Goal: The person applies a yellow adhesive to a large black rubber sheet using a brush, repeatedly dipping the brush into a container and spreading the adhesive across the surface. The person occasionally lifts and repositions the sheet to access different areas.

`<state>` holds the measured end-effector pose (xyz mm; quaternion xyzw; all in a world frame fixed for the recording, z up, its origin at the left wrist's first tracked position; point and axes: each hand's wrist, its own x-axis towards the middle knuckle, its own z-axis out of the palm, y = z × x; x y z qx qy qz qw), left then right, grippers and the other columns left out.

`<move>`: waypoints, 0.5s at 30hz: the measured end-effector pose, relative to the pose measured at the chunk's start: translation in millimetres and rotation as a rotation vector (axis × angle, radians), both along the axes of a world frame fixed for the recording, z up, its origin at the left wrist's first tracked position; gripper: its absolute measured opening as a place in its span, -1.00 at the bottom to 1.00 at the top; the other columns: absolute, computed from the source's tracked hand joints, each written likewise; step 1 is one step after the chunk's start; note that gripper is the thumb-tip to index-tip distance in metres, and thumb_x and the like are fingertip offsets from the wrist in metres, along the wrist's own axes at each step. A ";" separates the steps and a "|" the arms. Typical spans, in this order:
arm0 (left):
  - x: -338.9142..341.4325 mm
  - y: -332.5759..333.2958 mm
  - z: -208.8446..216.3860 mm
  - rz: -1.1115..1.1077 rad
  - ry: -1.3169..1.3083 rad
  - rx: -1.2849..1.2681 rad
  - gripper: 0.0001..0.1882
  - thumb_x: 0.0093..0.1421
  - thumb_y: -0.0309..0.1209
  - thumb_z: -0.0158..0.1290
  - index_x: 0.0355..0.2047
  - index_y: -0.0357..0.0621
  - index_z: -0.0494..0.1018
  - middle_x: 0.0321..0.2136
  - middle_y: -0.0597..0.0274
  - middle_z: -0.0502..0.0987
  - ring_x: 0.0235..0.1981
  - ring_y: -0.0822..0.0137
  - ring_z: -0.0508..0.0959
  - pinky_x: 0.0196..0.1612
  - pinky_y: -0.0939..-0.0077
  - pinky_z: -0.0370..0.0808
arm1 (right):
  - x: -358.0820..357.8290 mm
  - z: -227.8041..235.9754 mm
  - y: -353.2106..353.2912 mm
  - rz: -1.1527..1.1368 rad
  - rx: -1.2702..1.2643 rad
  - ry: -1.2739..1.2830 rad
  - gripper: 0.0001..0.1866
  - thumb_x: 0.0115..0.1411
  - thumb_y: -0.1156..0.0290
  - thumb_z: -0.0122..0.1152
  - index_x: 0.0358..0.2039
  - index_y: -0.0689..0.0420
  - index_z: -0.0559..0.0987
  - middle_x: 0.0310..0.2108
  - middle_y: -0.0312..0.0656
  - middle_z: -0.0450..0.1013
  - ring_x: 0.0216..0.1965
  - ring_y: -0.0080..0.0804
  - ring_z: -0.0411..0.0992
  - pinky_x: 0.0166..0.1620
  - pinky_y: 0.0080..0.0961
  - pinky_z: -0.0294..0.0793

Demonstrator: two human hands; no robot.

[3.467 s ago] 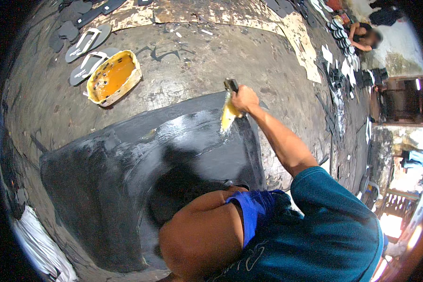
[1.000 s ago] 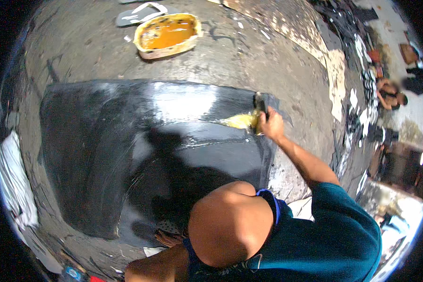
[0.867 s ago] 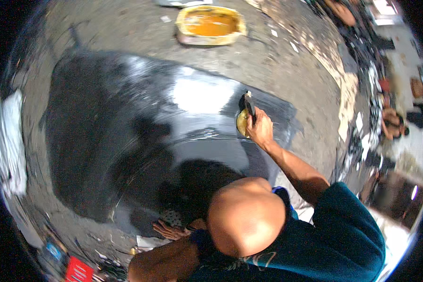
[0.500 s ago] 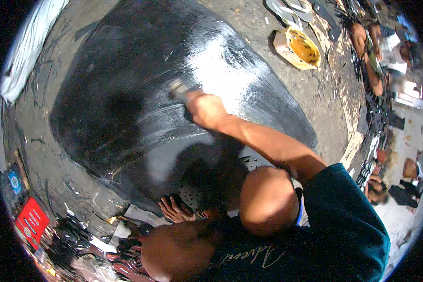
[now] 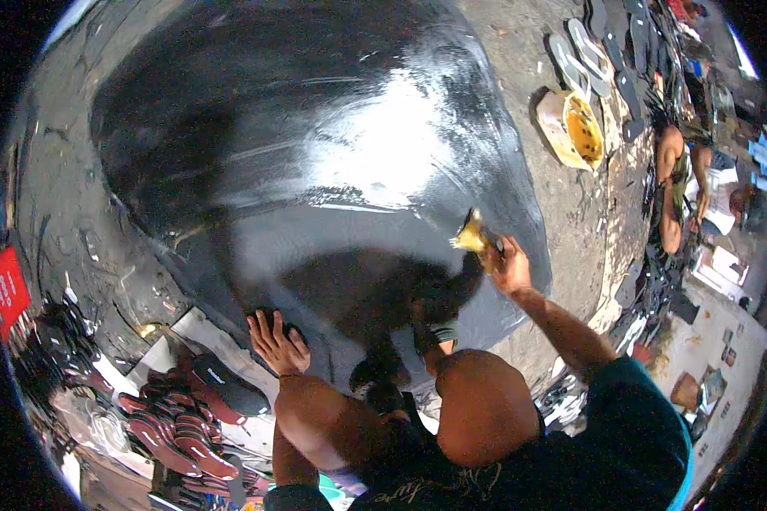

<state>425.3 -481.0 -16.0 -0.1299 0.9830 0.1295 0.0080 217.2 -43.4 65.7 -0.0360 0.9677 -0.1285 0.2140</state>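
A large black sheet (image 5: 315, 230) lies on the ground in front of me, with a wet, shiny coating over its far and middle parts. My right hand (image 5: 510, 268) grips a brush (image 5: 469, 234) with yellowish, coated bristles, held at the right part of the sheet. I cannot tell whether the bristles touch the surface. My left hand (image 5: 279, 342) rests on the sheet's near left edge, fingers spread. At the far right, beside the sheet, stands a cut-open container (image 5: 581, 132) with thick yellow liquid in it.
Grey sandals (image 5: 584, 60) lie beyond the container. Dark red sole-shaped pieces (image 5: 175, 430) are piled at the near left, beside a black sole (image 5: 230, 387). A red sign or box (image 5: 10, 291) is at the far left. Another person (image 5: 673, 183) sits at the right.
My right hand has brought the brush from the middle of the sheet toward its right side, nearer me. My left hand rests farther left along the near edge. The view has shifted.
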 end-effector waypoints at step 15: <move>8.1 2.2 5.6 0.130 0.071 0.222 -0.57 0.26 -0.21 -0.05 0.14 0.10 0.42 0.31 0.12 0.24 0.37 0.05 0.16 0.36 0.04 0.12 | -82.7 -31.7 -439.2 0.292 -0.164 0.091 -0.67 0.24 0.25 0.08 -0.16 0.26 0.50 -0.21 0.21 0.51 -0.20 0.25 0.54 -0.11 0.07 0.54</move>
